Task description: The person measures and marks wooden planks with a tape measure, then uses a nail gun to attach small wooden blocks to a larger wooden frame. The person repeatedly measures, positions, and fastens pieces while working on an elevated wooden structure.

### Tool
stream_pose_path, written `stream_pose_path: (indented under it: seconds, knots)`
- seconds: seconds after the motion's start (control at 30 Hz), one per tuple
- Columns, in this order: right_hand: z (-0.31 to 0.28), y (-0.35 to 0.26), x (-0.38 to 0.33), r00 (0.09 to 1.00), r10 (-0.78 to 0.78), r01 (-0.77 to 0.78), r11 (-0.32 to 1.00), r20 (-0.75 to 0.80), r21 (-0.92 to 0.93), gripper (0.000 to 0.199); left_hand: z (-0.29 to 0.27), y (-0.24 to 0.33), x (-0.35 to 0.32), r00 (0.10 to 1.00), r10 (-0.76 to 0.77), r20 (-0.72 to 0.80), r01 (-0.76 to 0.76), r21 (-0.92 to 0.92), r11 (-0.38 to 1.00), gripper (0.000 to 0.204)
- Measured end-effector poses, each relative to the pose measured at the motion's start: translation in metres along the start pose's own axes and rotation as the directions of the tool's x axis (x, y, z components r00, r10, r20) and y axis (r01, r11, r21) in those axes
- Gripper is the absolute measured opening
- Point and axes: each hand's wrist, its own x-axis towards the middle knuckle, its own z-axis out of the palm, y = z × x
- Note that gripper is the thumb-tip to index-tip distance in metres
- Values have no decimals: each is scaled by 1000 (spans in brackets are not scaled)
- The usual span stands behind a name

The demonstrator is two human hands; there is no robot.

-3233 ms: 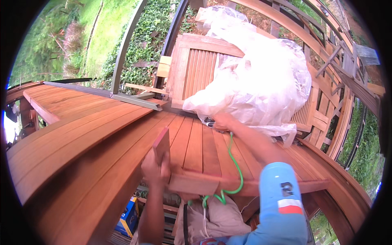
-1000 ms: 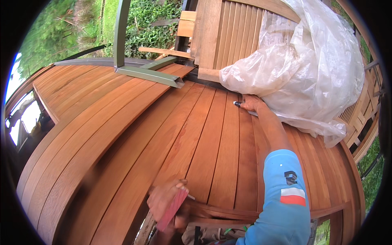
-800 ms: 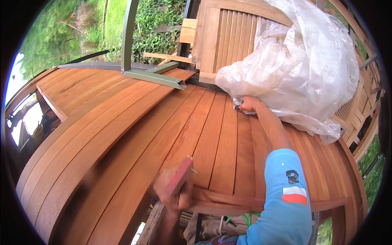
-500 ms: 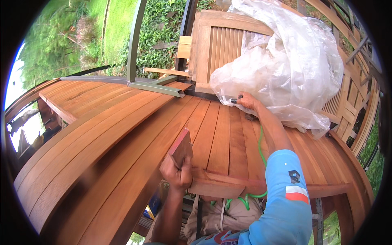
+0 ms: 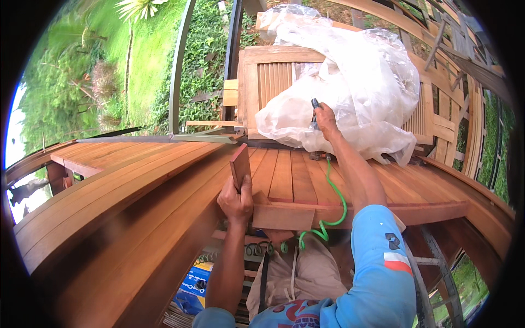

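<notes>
My left hand (image 5: pixel 236 202) grips a small flat piece of reddish-brown wood (image 5: pixel 239 167), which stands upright above the front edge of the plank surface (image 5: pixel 281 175). Farther forward and right, my right hand (image 5: pixel 327 121) is closed around a small dark hand tool (image 5: pixel 315 104) whose kind I cannot make out. That hand is in front of a crumpled clear plastic sheet (image 5: pixel 361 82). A green coiled air hose (image 5: pixel 340 188) runs over the planks below my right forearm, up to a small fitting (image 5: pixel 318 156) beside the sheet.
Behind the planks, a slatted wooden panel (image 5: pixel 250 87) lies partly under the plastic. A green metal post (image 5: pixel 178 71) rises at the left. Long curved boards (image 5: pixel 98 191) sweep along the left side. Below the edge are a ladder (image 5: pixel 429 261) and a blue and yellow box (image 5: pixel 191 287).
My right hand has risen off the planks with the dark tool, now held more upright in front of the plastic. The wood piece in my left hand has turned more upright. The view has shifted.
</notes>
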Motion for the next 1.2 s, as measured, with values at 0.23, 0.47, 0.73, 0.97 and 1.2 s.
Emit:
stream_pose_path:
  seconds: [0.23, 0.47, 0.73, 0.97, 1.2]
  knots:
    - [-48, -63, -48, 968, 19, 80, 922, -249, 379, 33, 3, 3, 0, 993, -116, 28, 117, -53, 992, 43]
    - [-156, -141, -152, 933, -252, 350, 460, -258, 816, 31, 5, -3, -1, 995, -82, 59, 79, 56, 995, 55]
    - [-248, -127, -388, 809, -566, 403, 339, -158, 850, 52, 9, -18, 8, 990, -99, 99, 99, 1, 995, 60]
    - [-205, -9, -530, 973, -15, 230, 147, -230, 962, 38, 8, -69, 29, 989, 94, 115, -91, -32, 995, 62]
    - [-136, 58, -650, 985, 149, 51, 231, -87, 972, 40, -43, -54, 57, 965, 254, 69, -243, -135, 960, 71]
